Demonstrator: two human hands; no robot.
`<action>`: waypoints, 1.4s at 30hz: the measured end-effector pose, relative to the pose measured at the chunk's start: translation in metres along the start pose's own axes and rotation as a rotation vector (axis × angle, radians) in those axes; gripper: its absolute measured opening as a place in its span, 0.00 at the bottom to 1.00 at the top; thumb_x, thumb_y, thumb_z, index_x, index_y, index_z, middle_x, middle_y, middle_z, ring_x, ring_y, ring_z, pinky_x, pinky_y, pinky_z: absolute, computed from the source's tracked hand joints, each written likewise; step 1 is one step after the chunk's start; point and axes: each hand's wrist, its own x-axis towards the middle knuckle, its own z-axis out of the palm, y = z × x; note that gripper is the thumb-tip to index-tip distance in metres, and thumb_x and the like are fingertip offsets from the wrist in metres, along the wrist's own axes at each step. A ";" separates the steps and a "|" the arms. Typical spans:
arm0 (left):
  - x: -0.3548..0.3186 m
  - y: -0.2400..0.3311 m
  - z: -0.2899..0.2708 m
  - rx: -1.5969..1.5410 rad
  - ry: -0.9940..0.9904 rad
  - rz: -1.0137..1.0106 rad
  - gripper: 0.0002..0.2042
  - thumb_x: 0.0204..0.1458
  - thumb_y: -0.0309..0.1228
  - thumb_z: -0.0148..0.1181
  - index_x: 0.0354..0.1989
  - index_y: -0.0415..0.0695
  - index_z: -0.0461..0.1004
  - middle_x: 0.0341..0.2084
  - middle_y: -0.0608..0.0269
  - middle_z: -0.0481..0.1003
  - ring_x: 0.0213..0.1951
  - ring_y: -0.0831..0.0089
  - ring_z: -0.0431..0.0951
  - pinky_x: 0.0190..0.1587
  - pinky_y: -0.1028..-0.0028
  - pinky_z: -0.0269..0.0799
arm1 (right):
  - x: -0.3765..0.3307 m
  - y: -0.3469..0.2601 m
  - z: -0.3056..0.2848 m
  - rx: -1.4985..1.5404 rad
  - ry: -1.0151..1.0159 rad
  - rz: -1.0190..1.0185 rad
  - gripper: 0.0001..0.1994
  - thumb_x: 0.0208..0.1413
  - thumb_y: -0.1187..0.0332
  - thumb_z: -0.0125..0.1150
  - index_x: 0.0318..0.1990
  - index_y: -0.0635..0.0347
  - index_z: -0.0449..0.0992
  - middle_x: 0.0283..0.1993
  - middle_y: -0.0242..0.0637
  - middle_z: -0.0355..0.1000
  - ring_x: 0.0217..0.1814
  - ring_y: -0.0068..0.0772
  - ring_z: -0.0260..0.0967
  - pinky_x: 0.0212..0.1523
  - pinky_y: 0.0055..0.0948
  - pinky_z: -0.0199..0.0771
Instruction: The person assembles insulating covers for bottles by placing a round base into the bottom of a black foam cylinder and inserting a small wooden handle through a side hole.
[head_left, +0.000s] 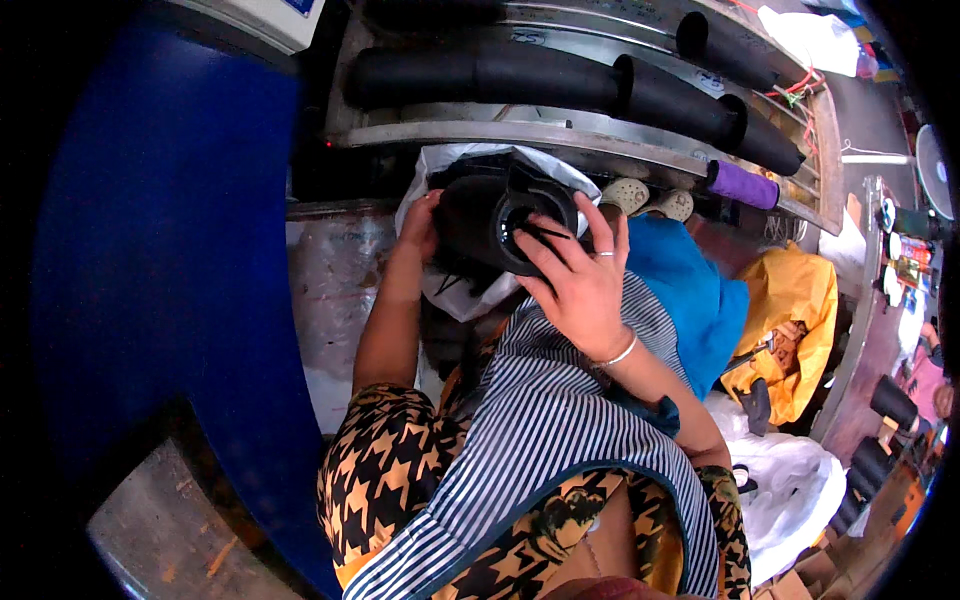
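Observation:
A black hollow tube (462, 222) with a thick round rim lies in front of me over an open white bag (418, 190). My left hand (422, 224) is wrapped round the tube's left end, its fingers partly hidden behind it. At the open right end, my right hand (585, 285) has some fingers reaching into the mouth and others over the outer rim. A thin dark strip (550, 233) shows by those fingertips; whether it is part of the tube I cannot tell.
Beyond the bag stands a metal-framed rack (450, 132) with several long black tubes (490, 78). A purple roll (742, 185) is on its front edge. A blue panel (170, 220) rises at left. Blue cloth (690, 290), a yellow sack (800, 300) and a white bag (795, 490) lie right.

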 end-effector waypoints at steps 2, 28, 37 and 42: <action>0.001 -0.007 0.003 -0.005 -0.019 0.001 0.11 0.61 0.33 0.48 0.41 0.42 0.75 0.39 0.64 0.78 0.43 0.71 0.76 0.50 0.69 0.71 | -0.002 0.000 0.004 0.013 -0.047 -0.026 0.24 0.42 0.57 0.68 0.52 0.42 0.76 0.61 0.26 0.66 0.72 0.52 0.45 0.65 0.70 0.38; -0.022 0.010 0.023 -0.524 -0.712 -0.070 0.18 0.62 0.36 0.45 0.54 0.39 0.71 0.53 0.54 0.73 0.56 0.60 0.71 0.63 0.60 0.62 | -0.106 0.128 0.014 -0.052 -0.077 0.219 0.14 0.53 0.57 0.60 0.39 0.57 0.78 0.37 0.37 0.75 0.41 0.43 0.70 0.44 0.39 0.66; -0.026 0.087 0.187 -0.493 -0.139 0.255 0.18 0.63 0.36 0.43 0.55 0.39 0.71 0.55 0.55 0.71 0.57 0.60 0.70 0.65 0.60 0.59 | -0.102 0.130 -0.006 -0.013 0.165 0.237 0.10 0.49 0.61 0.64 0.30 0.57 0.77 0.29 0.35 0.74 0.33 0.39 0.69 0.36 0.37 0.65; 0.058 0.149 0.284 -0.279 -0.198 0.546 0.18 0.65 0.33 0.40 0.59 0.38 0.64 0.60 0.56 0.66 0.62 0.61 0.64 0.67 0.62 0.55 | -0.098 0.142 0.004 0.019 0.213 0.310 0.08 0.48 0.63 0.65 0.27 0.56 0.77 0.26 0.34 0.72 0.31 0.37 0.69 0.35 0.37 0.64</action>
